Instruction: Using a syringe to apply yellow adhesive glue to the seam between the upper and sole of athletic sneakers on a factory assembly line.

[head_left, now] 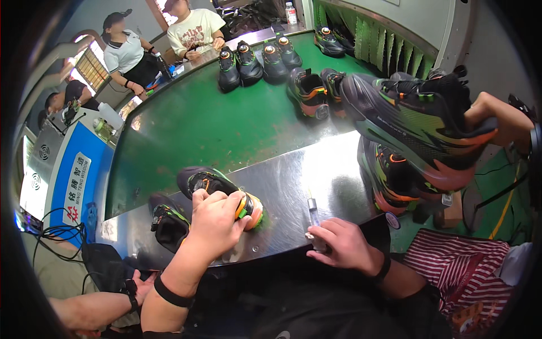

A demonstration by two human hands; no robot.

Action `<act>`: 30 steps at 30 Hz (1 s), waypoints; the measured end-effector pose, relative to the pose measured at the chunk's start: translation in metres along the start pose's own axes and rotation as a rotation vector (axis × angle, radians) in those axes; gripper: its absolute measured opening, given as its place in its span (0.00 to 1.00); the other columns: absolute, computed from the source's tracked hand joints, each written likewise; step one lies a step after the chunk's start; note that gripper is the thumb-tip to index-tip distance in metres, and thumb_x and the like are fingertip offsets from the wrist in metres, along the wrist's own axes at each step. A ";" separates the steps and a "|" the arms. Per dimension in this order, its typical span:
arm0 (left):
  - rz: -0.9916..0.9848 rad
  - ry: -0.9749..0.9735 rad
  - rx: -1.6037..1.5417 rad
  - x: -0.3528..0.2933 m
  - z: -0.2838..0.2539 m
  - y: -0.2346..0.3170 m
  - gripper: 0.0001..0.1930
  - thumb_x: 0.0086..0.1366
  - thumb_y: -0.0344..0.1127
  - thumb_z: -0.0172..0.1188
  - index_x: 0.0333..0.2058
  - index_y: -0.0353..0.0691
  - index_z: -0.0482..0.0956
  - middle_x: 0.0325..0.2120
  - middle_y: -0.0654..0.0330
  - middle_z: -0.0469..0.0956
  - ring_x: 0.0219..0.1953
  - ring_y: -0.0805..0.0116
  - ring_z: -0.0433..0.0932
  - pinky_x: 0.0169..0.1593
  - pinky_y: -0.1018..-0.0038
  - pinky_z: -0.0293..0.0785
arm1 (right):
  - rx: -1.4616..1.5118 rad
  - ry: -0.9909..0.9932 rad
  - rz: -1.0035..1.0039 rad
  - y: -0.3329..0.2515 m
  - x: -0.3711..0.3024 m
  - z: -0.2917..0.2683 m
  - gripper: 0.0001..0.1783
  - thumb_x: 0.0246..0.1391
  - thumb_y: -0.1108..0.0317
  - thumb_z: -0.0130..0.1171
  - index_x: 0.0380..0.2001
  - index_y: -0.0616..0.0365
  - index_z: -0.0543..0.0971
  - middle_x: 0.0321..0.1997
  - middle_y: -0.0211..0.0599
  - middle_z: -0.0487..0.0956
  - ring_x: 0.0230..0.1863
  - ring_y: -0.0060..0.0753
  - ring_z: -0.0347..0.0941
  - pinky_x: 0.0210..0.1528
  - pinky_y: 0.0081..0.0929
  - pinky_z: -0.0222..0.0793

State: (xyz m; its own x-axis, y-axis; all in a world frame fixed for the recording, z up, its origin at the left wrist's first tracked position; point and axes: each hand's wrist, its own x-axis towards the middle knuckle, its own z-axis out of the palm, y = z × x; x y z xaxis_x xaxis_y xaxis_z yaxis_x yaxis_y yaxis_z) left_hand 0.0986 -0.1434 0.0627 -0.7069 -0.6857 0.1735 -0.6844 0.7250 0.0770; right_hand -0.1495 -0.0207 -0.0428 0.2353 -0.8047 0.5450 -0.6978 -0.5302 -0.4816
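A dark sneaker with an orange and green heel (255,210) lies on the metal edge of the bench, its toe pointing away to the left. My left hand (215,223) is closed on its collar. In my right hand (344,243), resting over the metal strip, is a clear syringe (313,212) with its thin tip pointing away from me. The tip stands apart from any shoe. Left of my left hand sits another dark sneaker (168,223), partly hidden by my forearm.
Another person's hand (490,116) holds up a large dark sneaker (412,121) at right, above more sneakers (389,175). Several shoes (240,65) stand along the far side of the green belt (186,135). At lower left, a neighbour's hand (141,283) is close to my left arm.
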 end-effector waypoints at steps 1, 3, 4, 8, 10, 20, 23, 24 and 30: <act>0.003 0.082 -0.066 -0.003 -0.003 0.002 0.21 0.47 0.33 0.69 0.42 0.39 0.76 0.33 0.56 0.77 0.37 0.60 0.76 0.48 0.65 0.62 | 0.053 -0.024 0.023 -0.002 -0.004 -0.002 0.26 0.40 0.59 0.70 0.44 0.57 0.76 0.30 0.35 0.74 0.32 0.40 0.73 0.39 0.32 0.73; -0.081 0.237 -0.157 -0.014 -0.017 0.005 0.21 0.47 0.33 0.69 0.42 0.39 0.76 0.32 0.56 0.77 0.35 0.61 0.75 0.46 0.65 0.65 | 0.175 0.036 0.002 -0.007 -0.006 -0.003 0.27 0.41 0.59 0.71 0.45 0.57 0.75 0.34 0.38 0.76 0.35 0.41 0.74 0.47 0.37 0.71; -0.168 0.380 -0.265 -0.023 -0.024 0.008 0.21 0.47 0.32 0.70 0.42 0.39 0.76 0.31 0.55 0.77 0.33 0.62 0.75 0.44 0.64 0.67 | 0.251 0.037 0.024 -0.010 -0.008 -0.005 0.28 0.41 0.60 0.72 0.46 0.57 0.75 0.36 0.39 0.77 0.36 0.42 0.75 0.49 0.38 0.71; -0.291 0.742 -0.843 -0.062 -0.048 0.024 0.36 0.48 0.46 0.75 0.48 0.33 0.65 0.36 0.58 0.73 0.36 0.70 0.74 0.43 0.77 0.72 | 0.558 0.082 0.108 -0.022 -0.002 -0.012 0.33 0.40 0.63 0.74 0.50 0.57 0.72 0.42 0.43 0.77 0.43 0.41 0.75 0.53 0.36 0.68; -0.294 0.811 -0.891 -0.077 -0.048 0.037 0.42 0.42 0.53 0.77 0.46 0.31 0.64 0.36 0.56 0.72 0.36 0.70 0.74 0.42 0.77 0.72 | 0.867 0.249 -0.004 -0.029 0.010 -0.007 0.38 0.39 0.64 0.76 0.54 0.56 0.68 0.48 0.44 0.75 0.51 0.43 0.72 0.57 0.36 0.64; 0.060 0.498 -0.679 -0.076 -0.028 0.068 0.40 0.40 0.52 0.78 0.46 0.40 0.64 0.38 0.55 0.70 0.40 0.65 0.67 0.52 0.65 0.62 | 1.368 0.420 -0.086 -0.050 0.044 0.007 0.49 0.48 0.64 0.69 0.64 0.52 0.46 0.61 0.46 0.63 0.67 0.45 0.56 0.66 0.44 0.52; 0.168 0.382 -0.422 -0.070 -0.033 0.066 0.35 0.39 0.40 0.78 0.45 0.42 0.68 0.39 0.56 0.64 0.41 0.64 0.64 0.48 0.71 0.61 | 1.365 0.436 0.047 -0.046 0.047 0.002 0.50 0.45 0.71 0.71 0.63 0.51 0.47 0.60 0.43 0.65 0.65 0.39 0.60 0.66 0.39 0.56; 0.150 0.390 -0.361 -0.067 -0.034 0.064 0.35 0.39 0.39 0.77 0.45 0.41 0.68 0.40 0.55 0.64 0.41 0.64 0.64 0.47 0.72 0.61 | 1.362 0.440 0.029 -0.046 0.048 0.001 0.50 0.45 0.71 0.71 0.63 0.51 0.47 0.60 0.43 0.65 0.65 0.39 0.60 0.66 0.39 0.56; 0.111 0.232 -0.759 -0.040 -0.026 0.037 0.40 0.45 0.37 0.71 0.57 0.30 0.65 0.61 0.41 0.59 0.63 0.46 0.60 0.64 0.62 0.54 | 1.299 0.388 0.024 -0.051 0.058 0.000 0.49 0.43 0.73 0.72 0.62 0.53 0.51 0.59 0.45 0.67 0.63 0.36 0.63 0.64 0.37 0.59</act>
State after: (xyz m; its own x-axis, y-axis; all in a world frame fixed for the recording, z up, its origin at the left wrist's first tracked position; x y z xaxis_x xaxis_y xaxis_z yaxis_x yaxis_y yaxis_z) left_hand 0.1065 -0.0871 0.0837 -0.6516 -0.6366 0.4125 -0.2453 0.6914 0.6795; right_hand -0.1005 -0.0405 0.0133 -0.1222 -0.8051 0.5804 0.4888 -0.5578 -0.6708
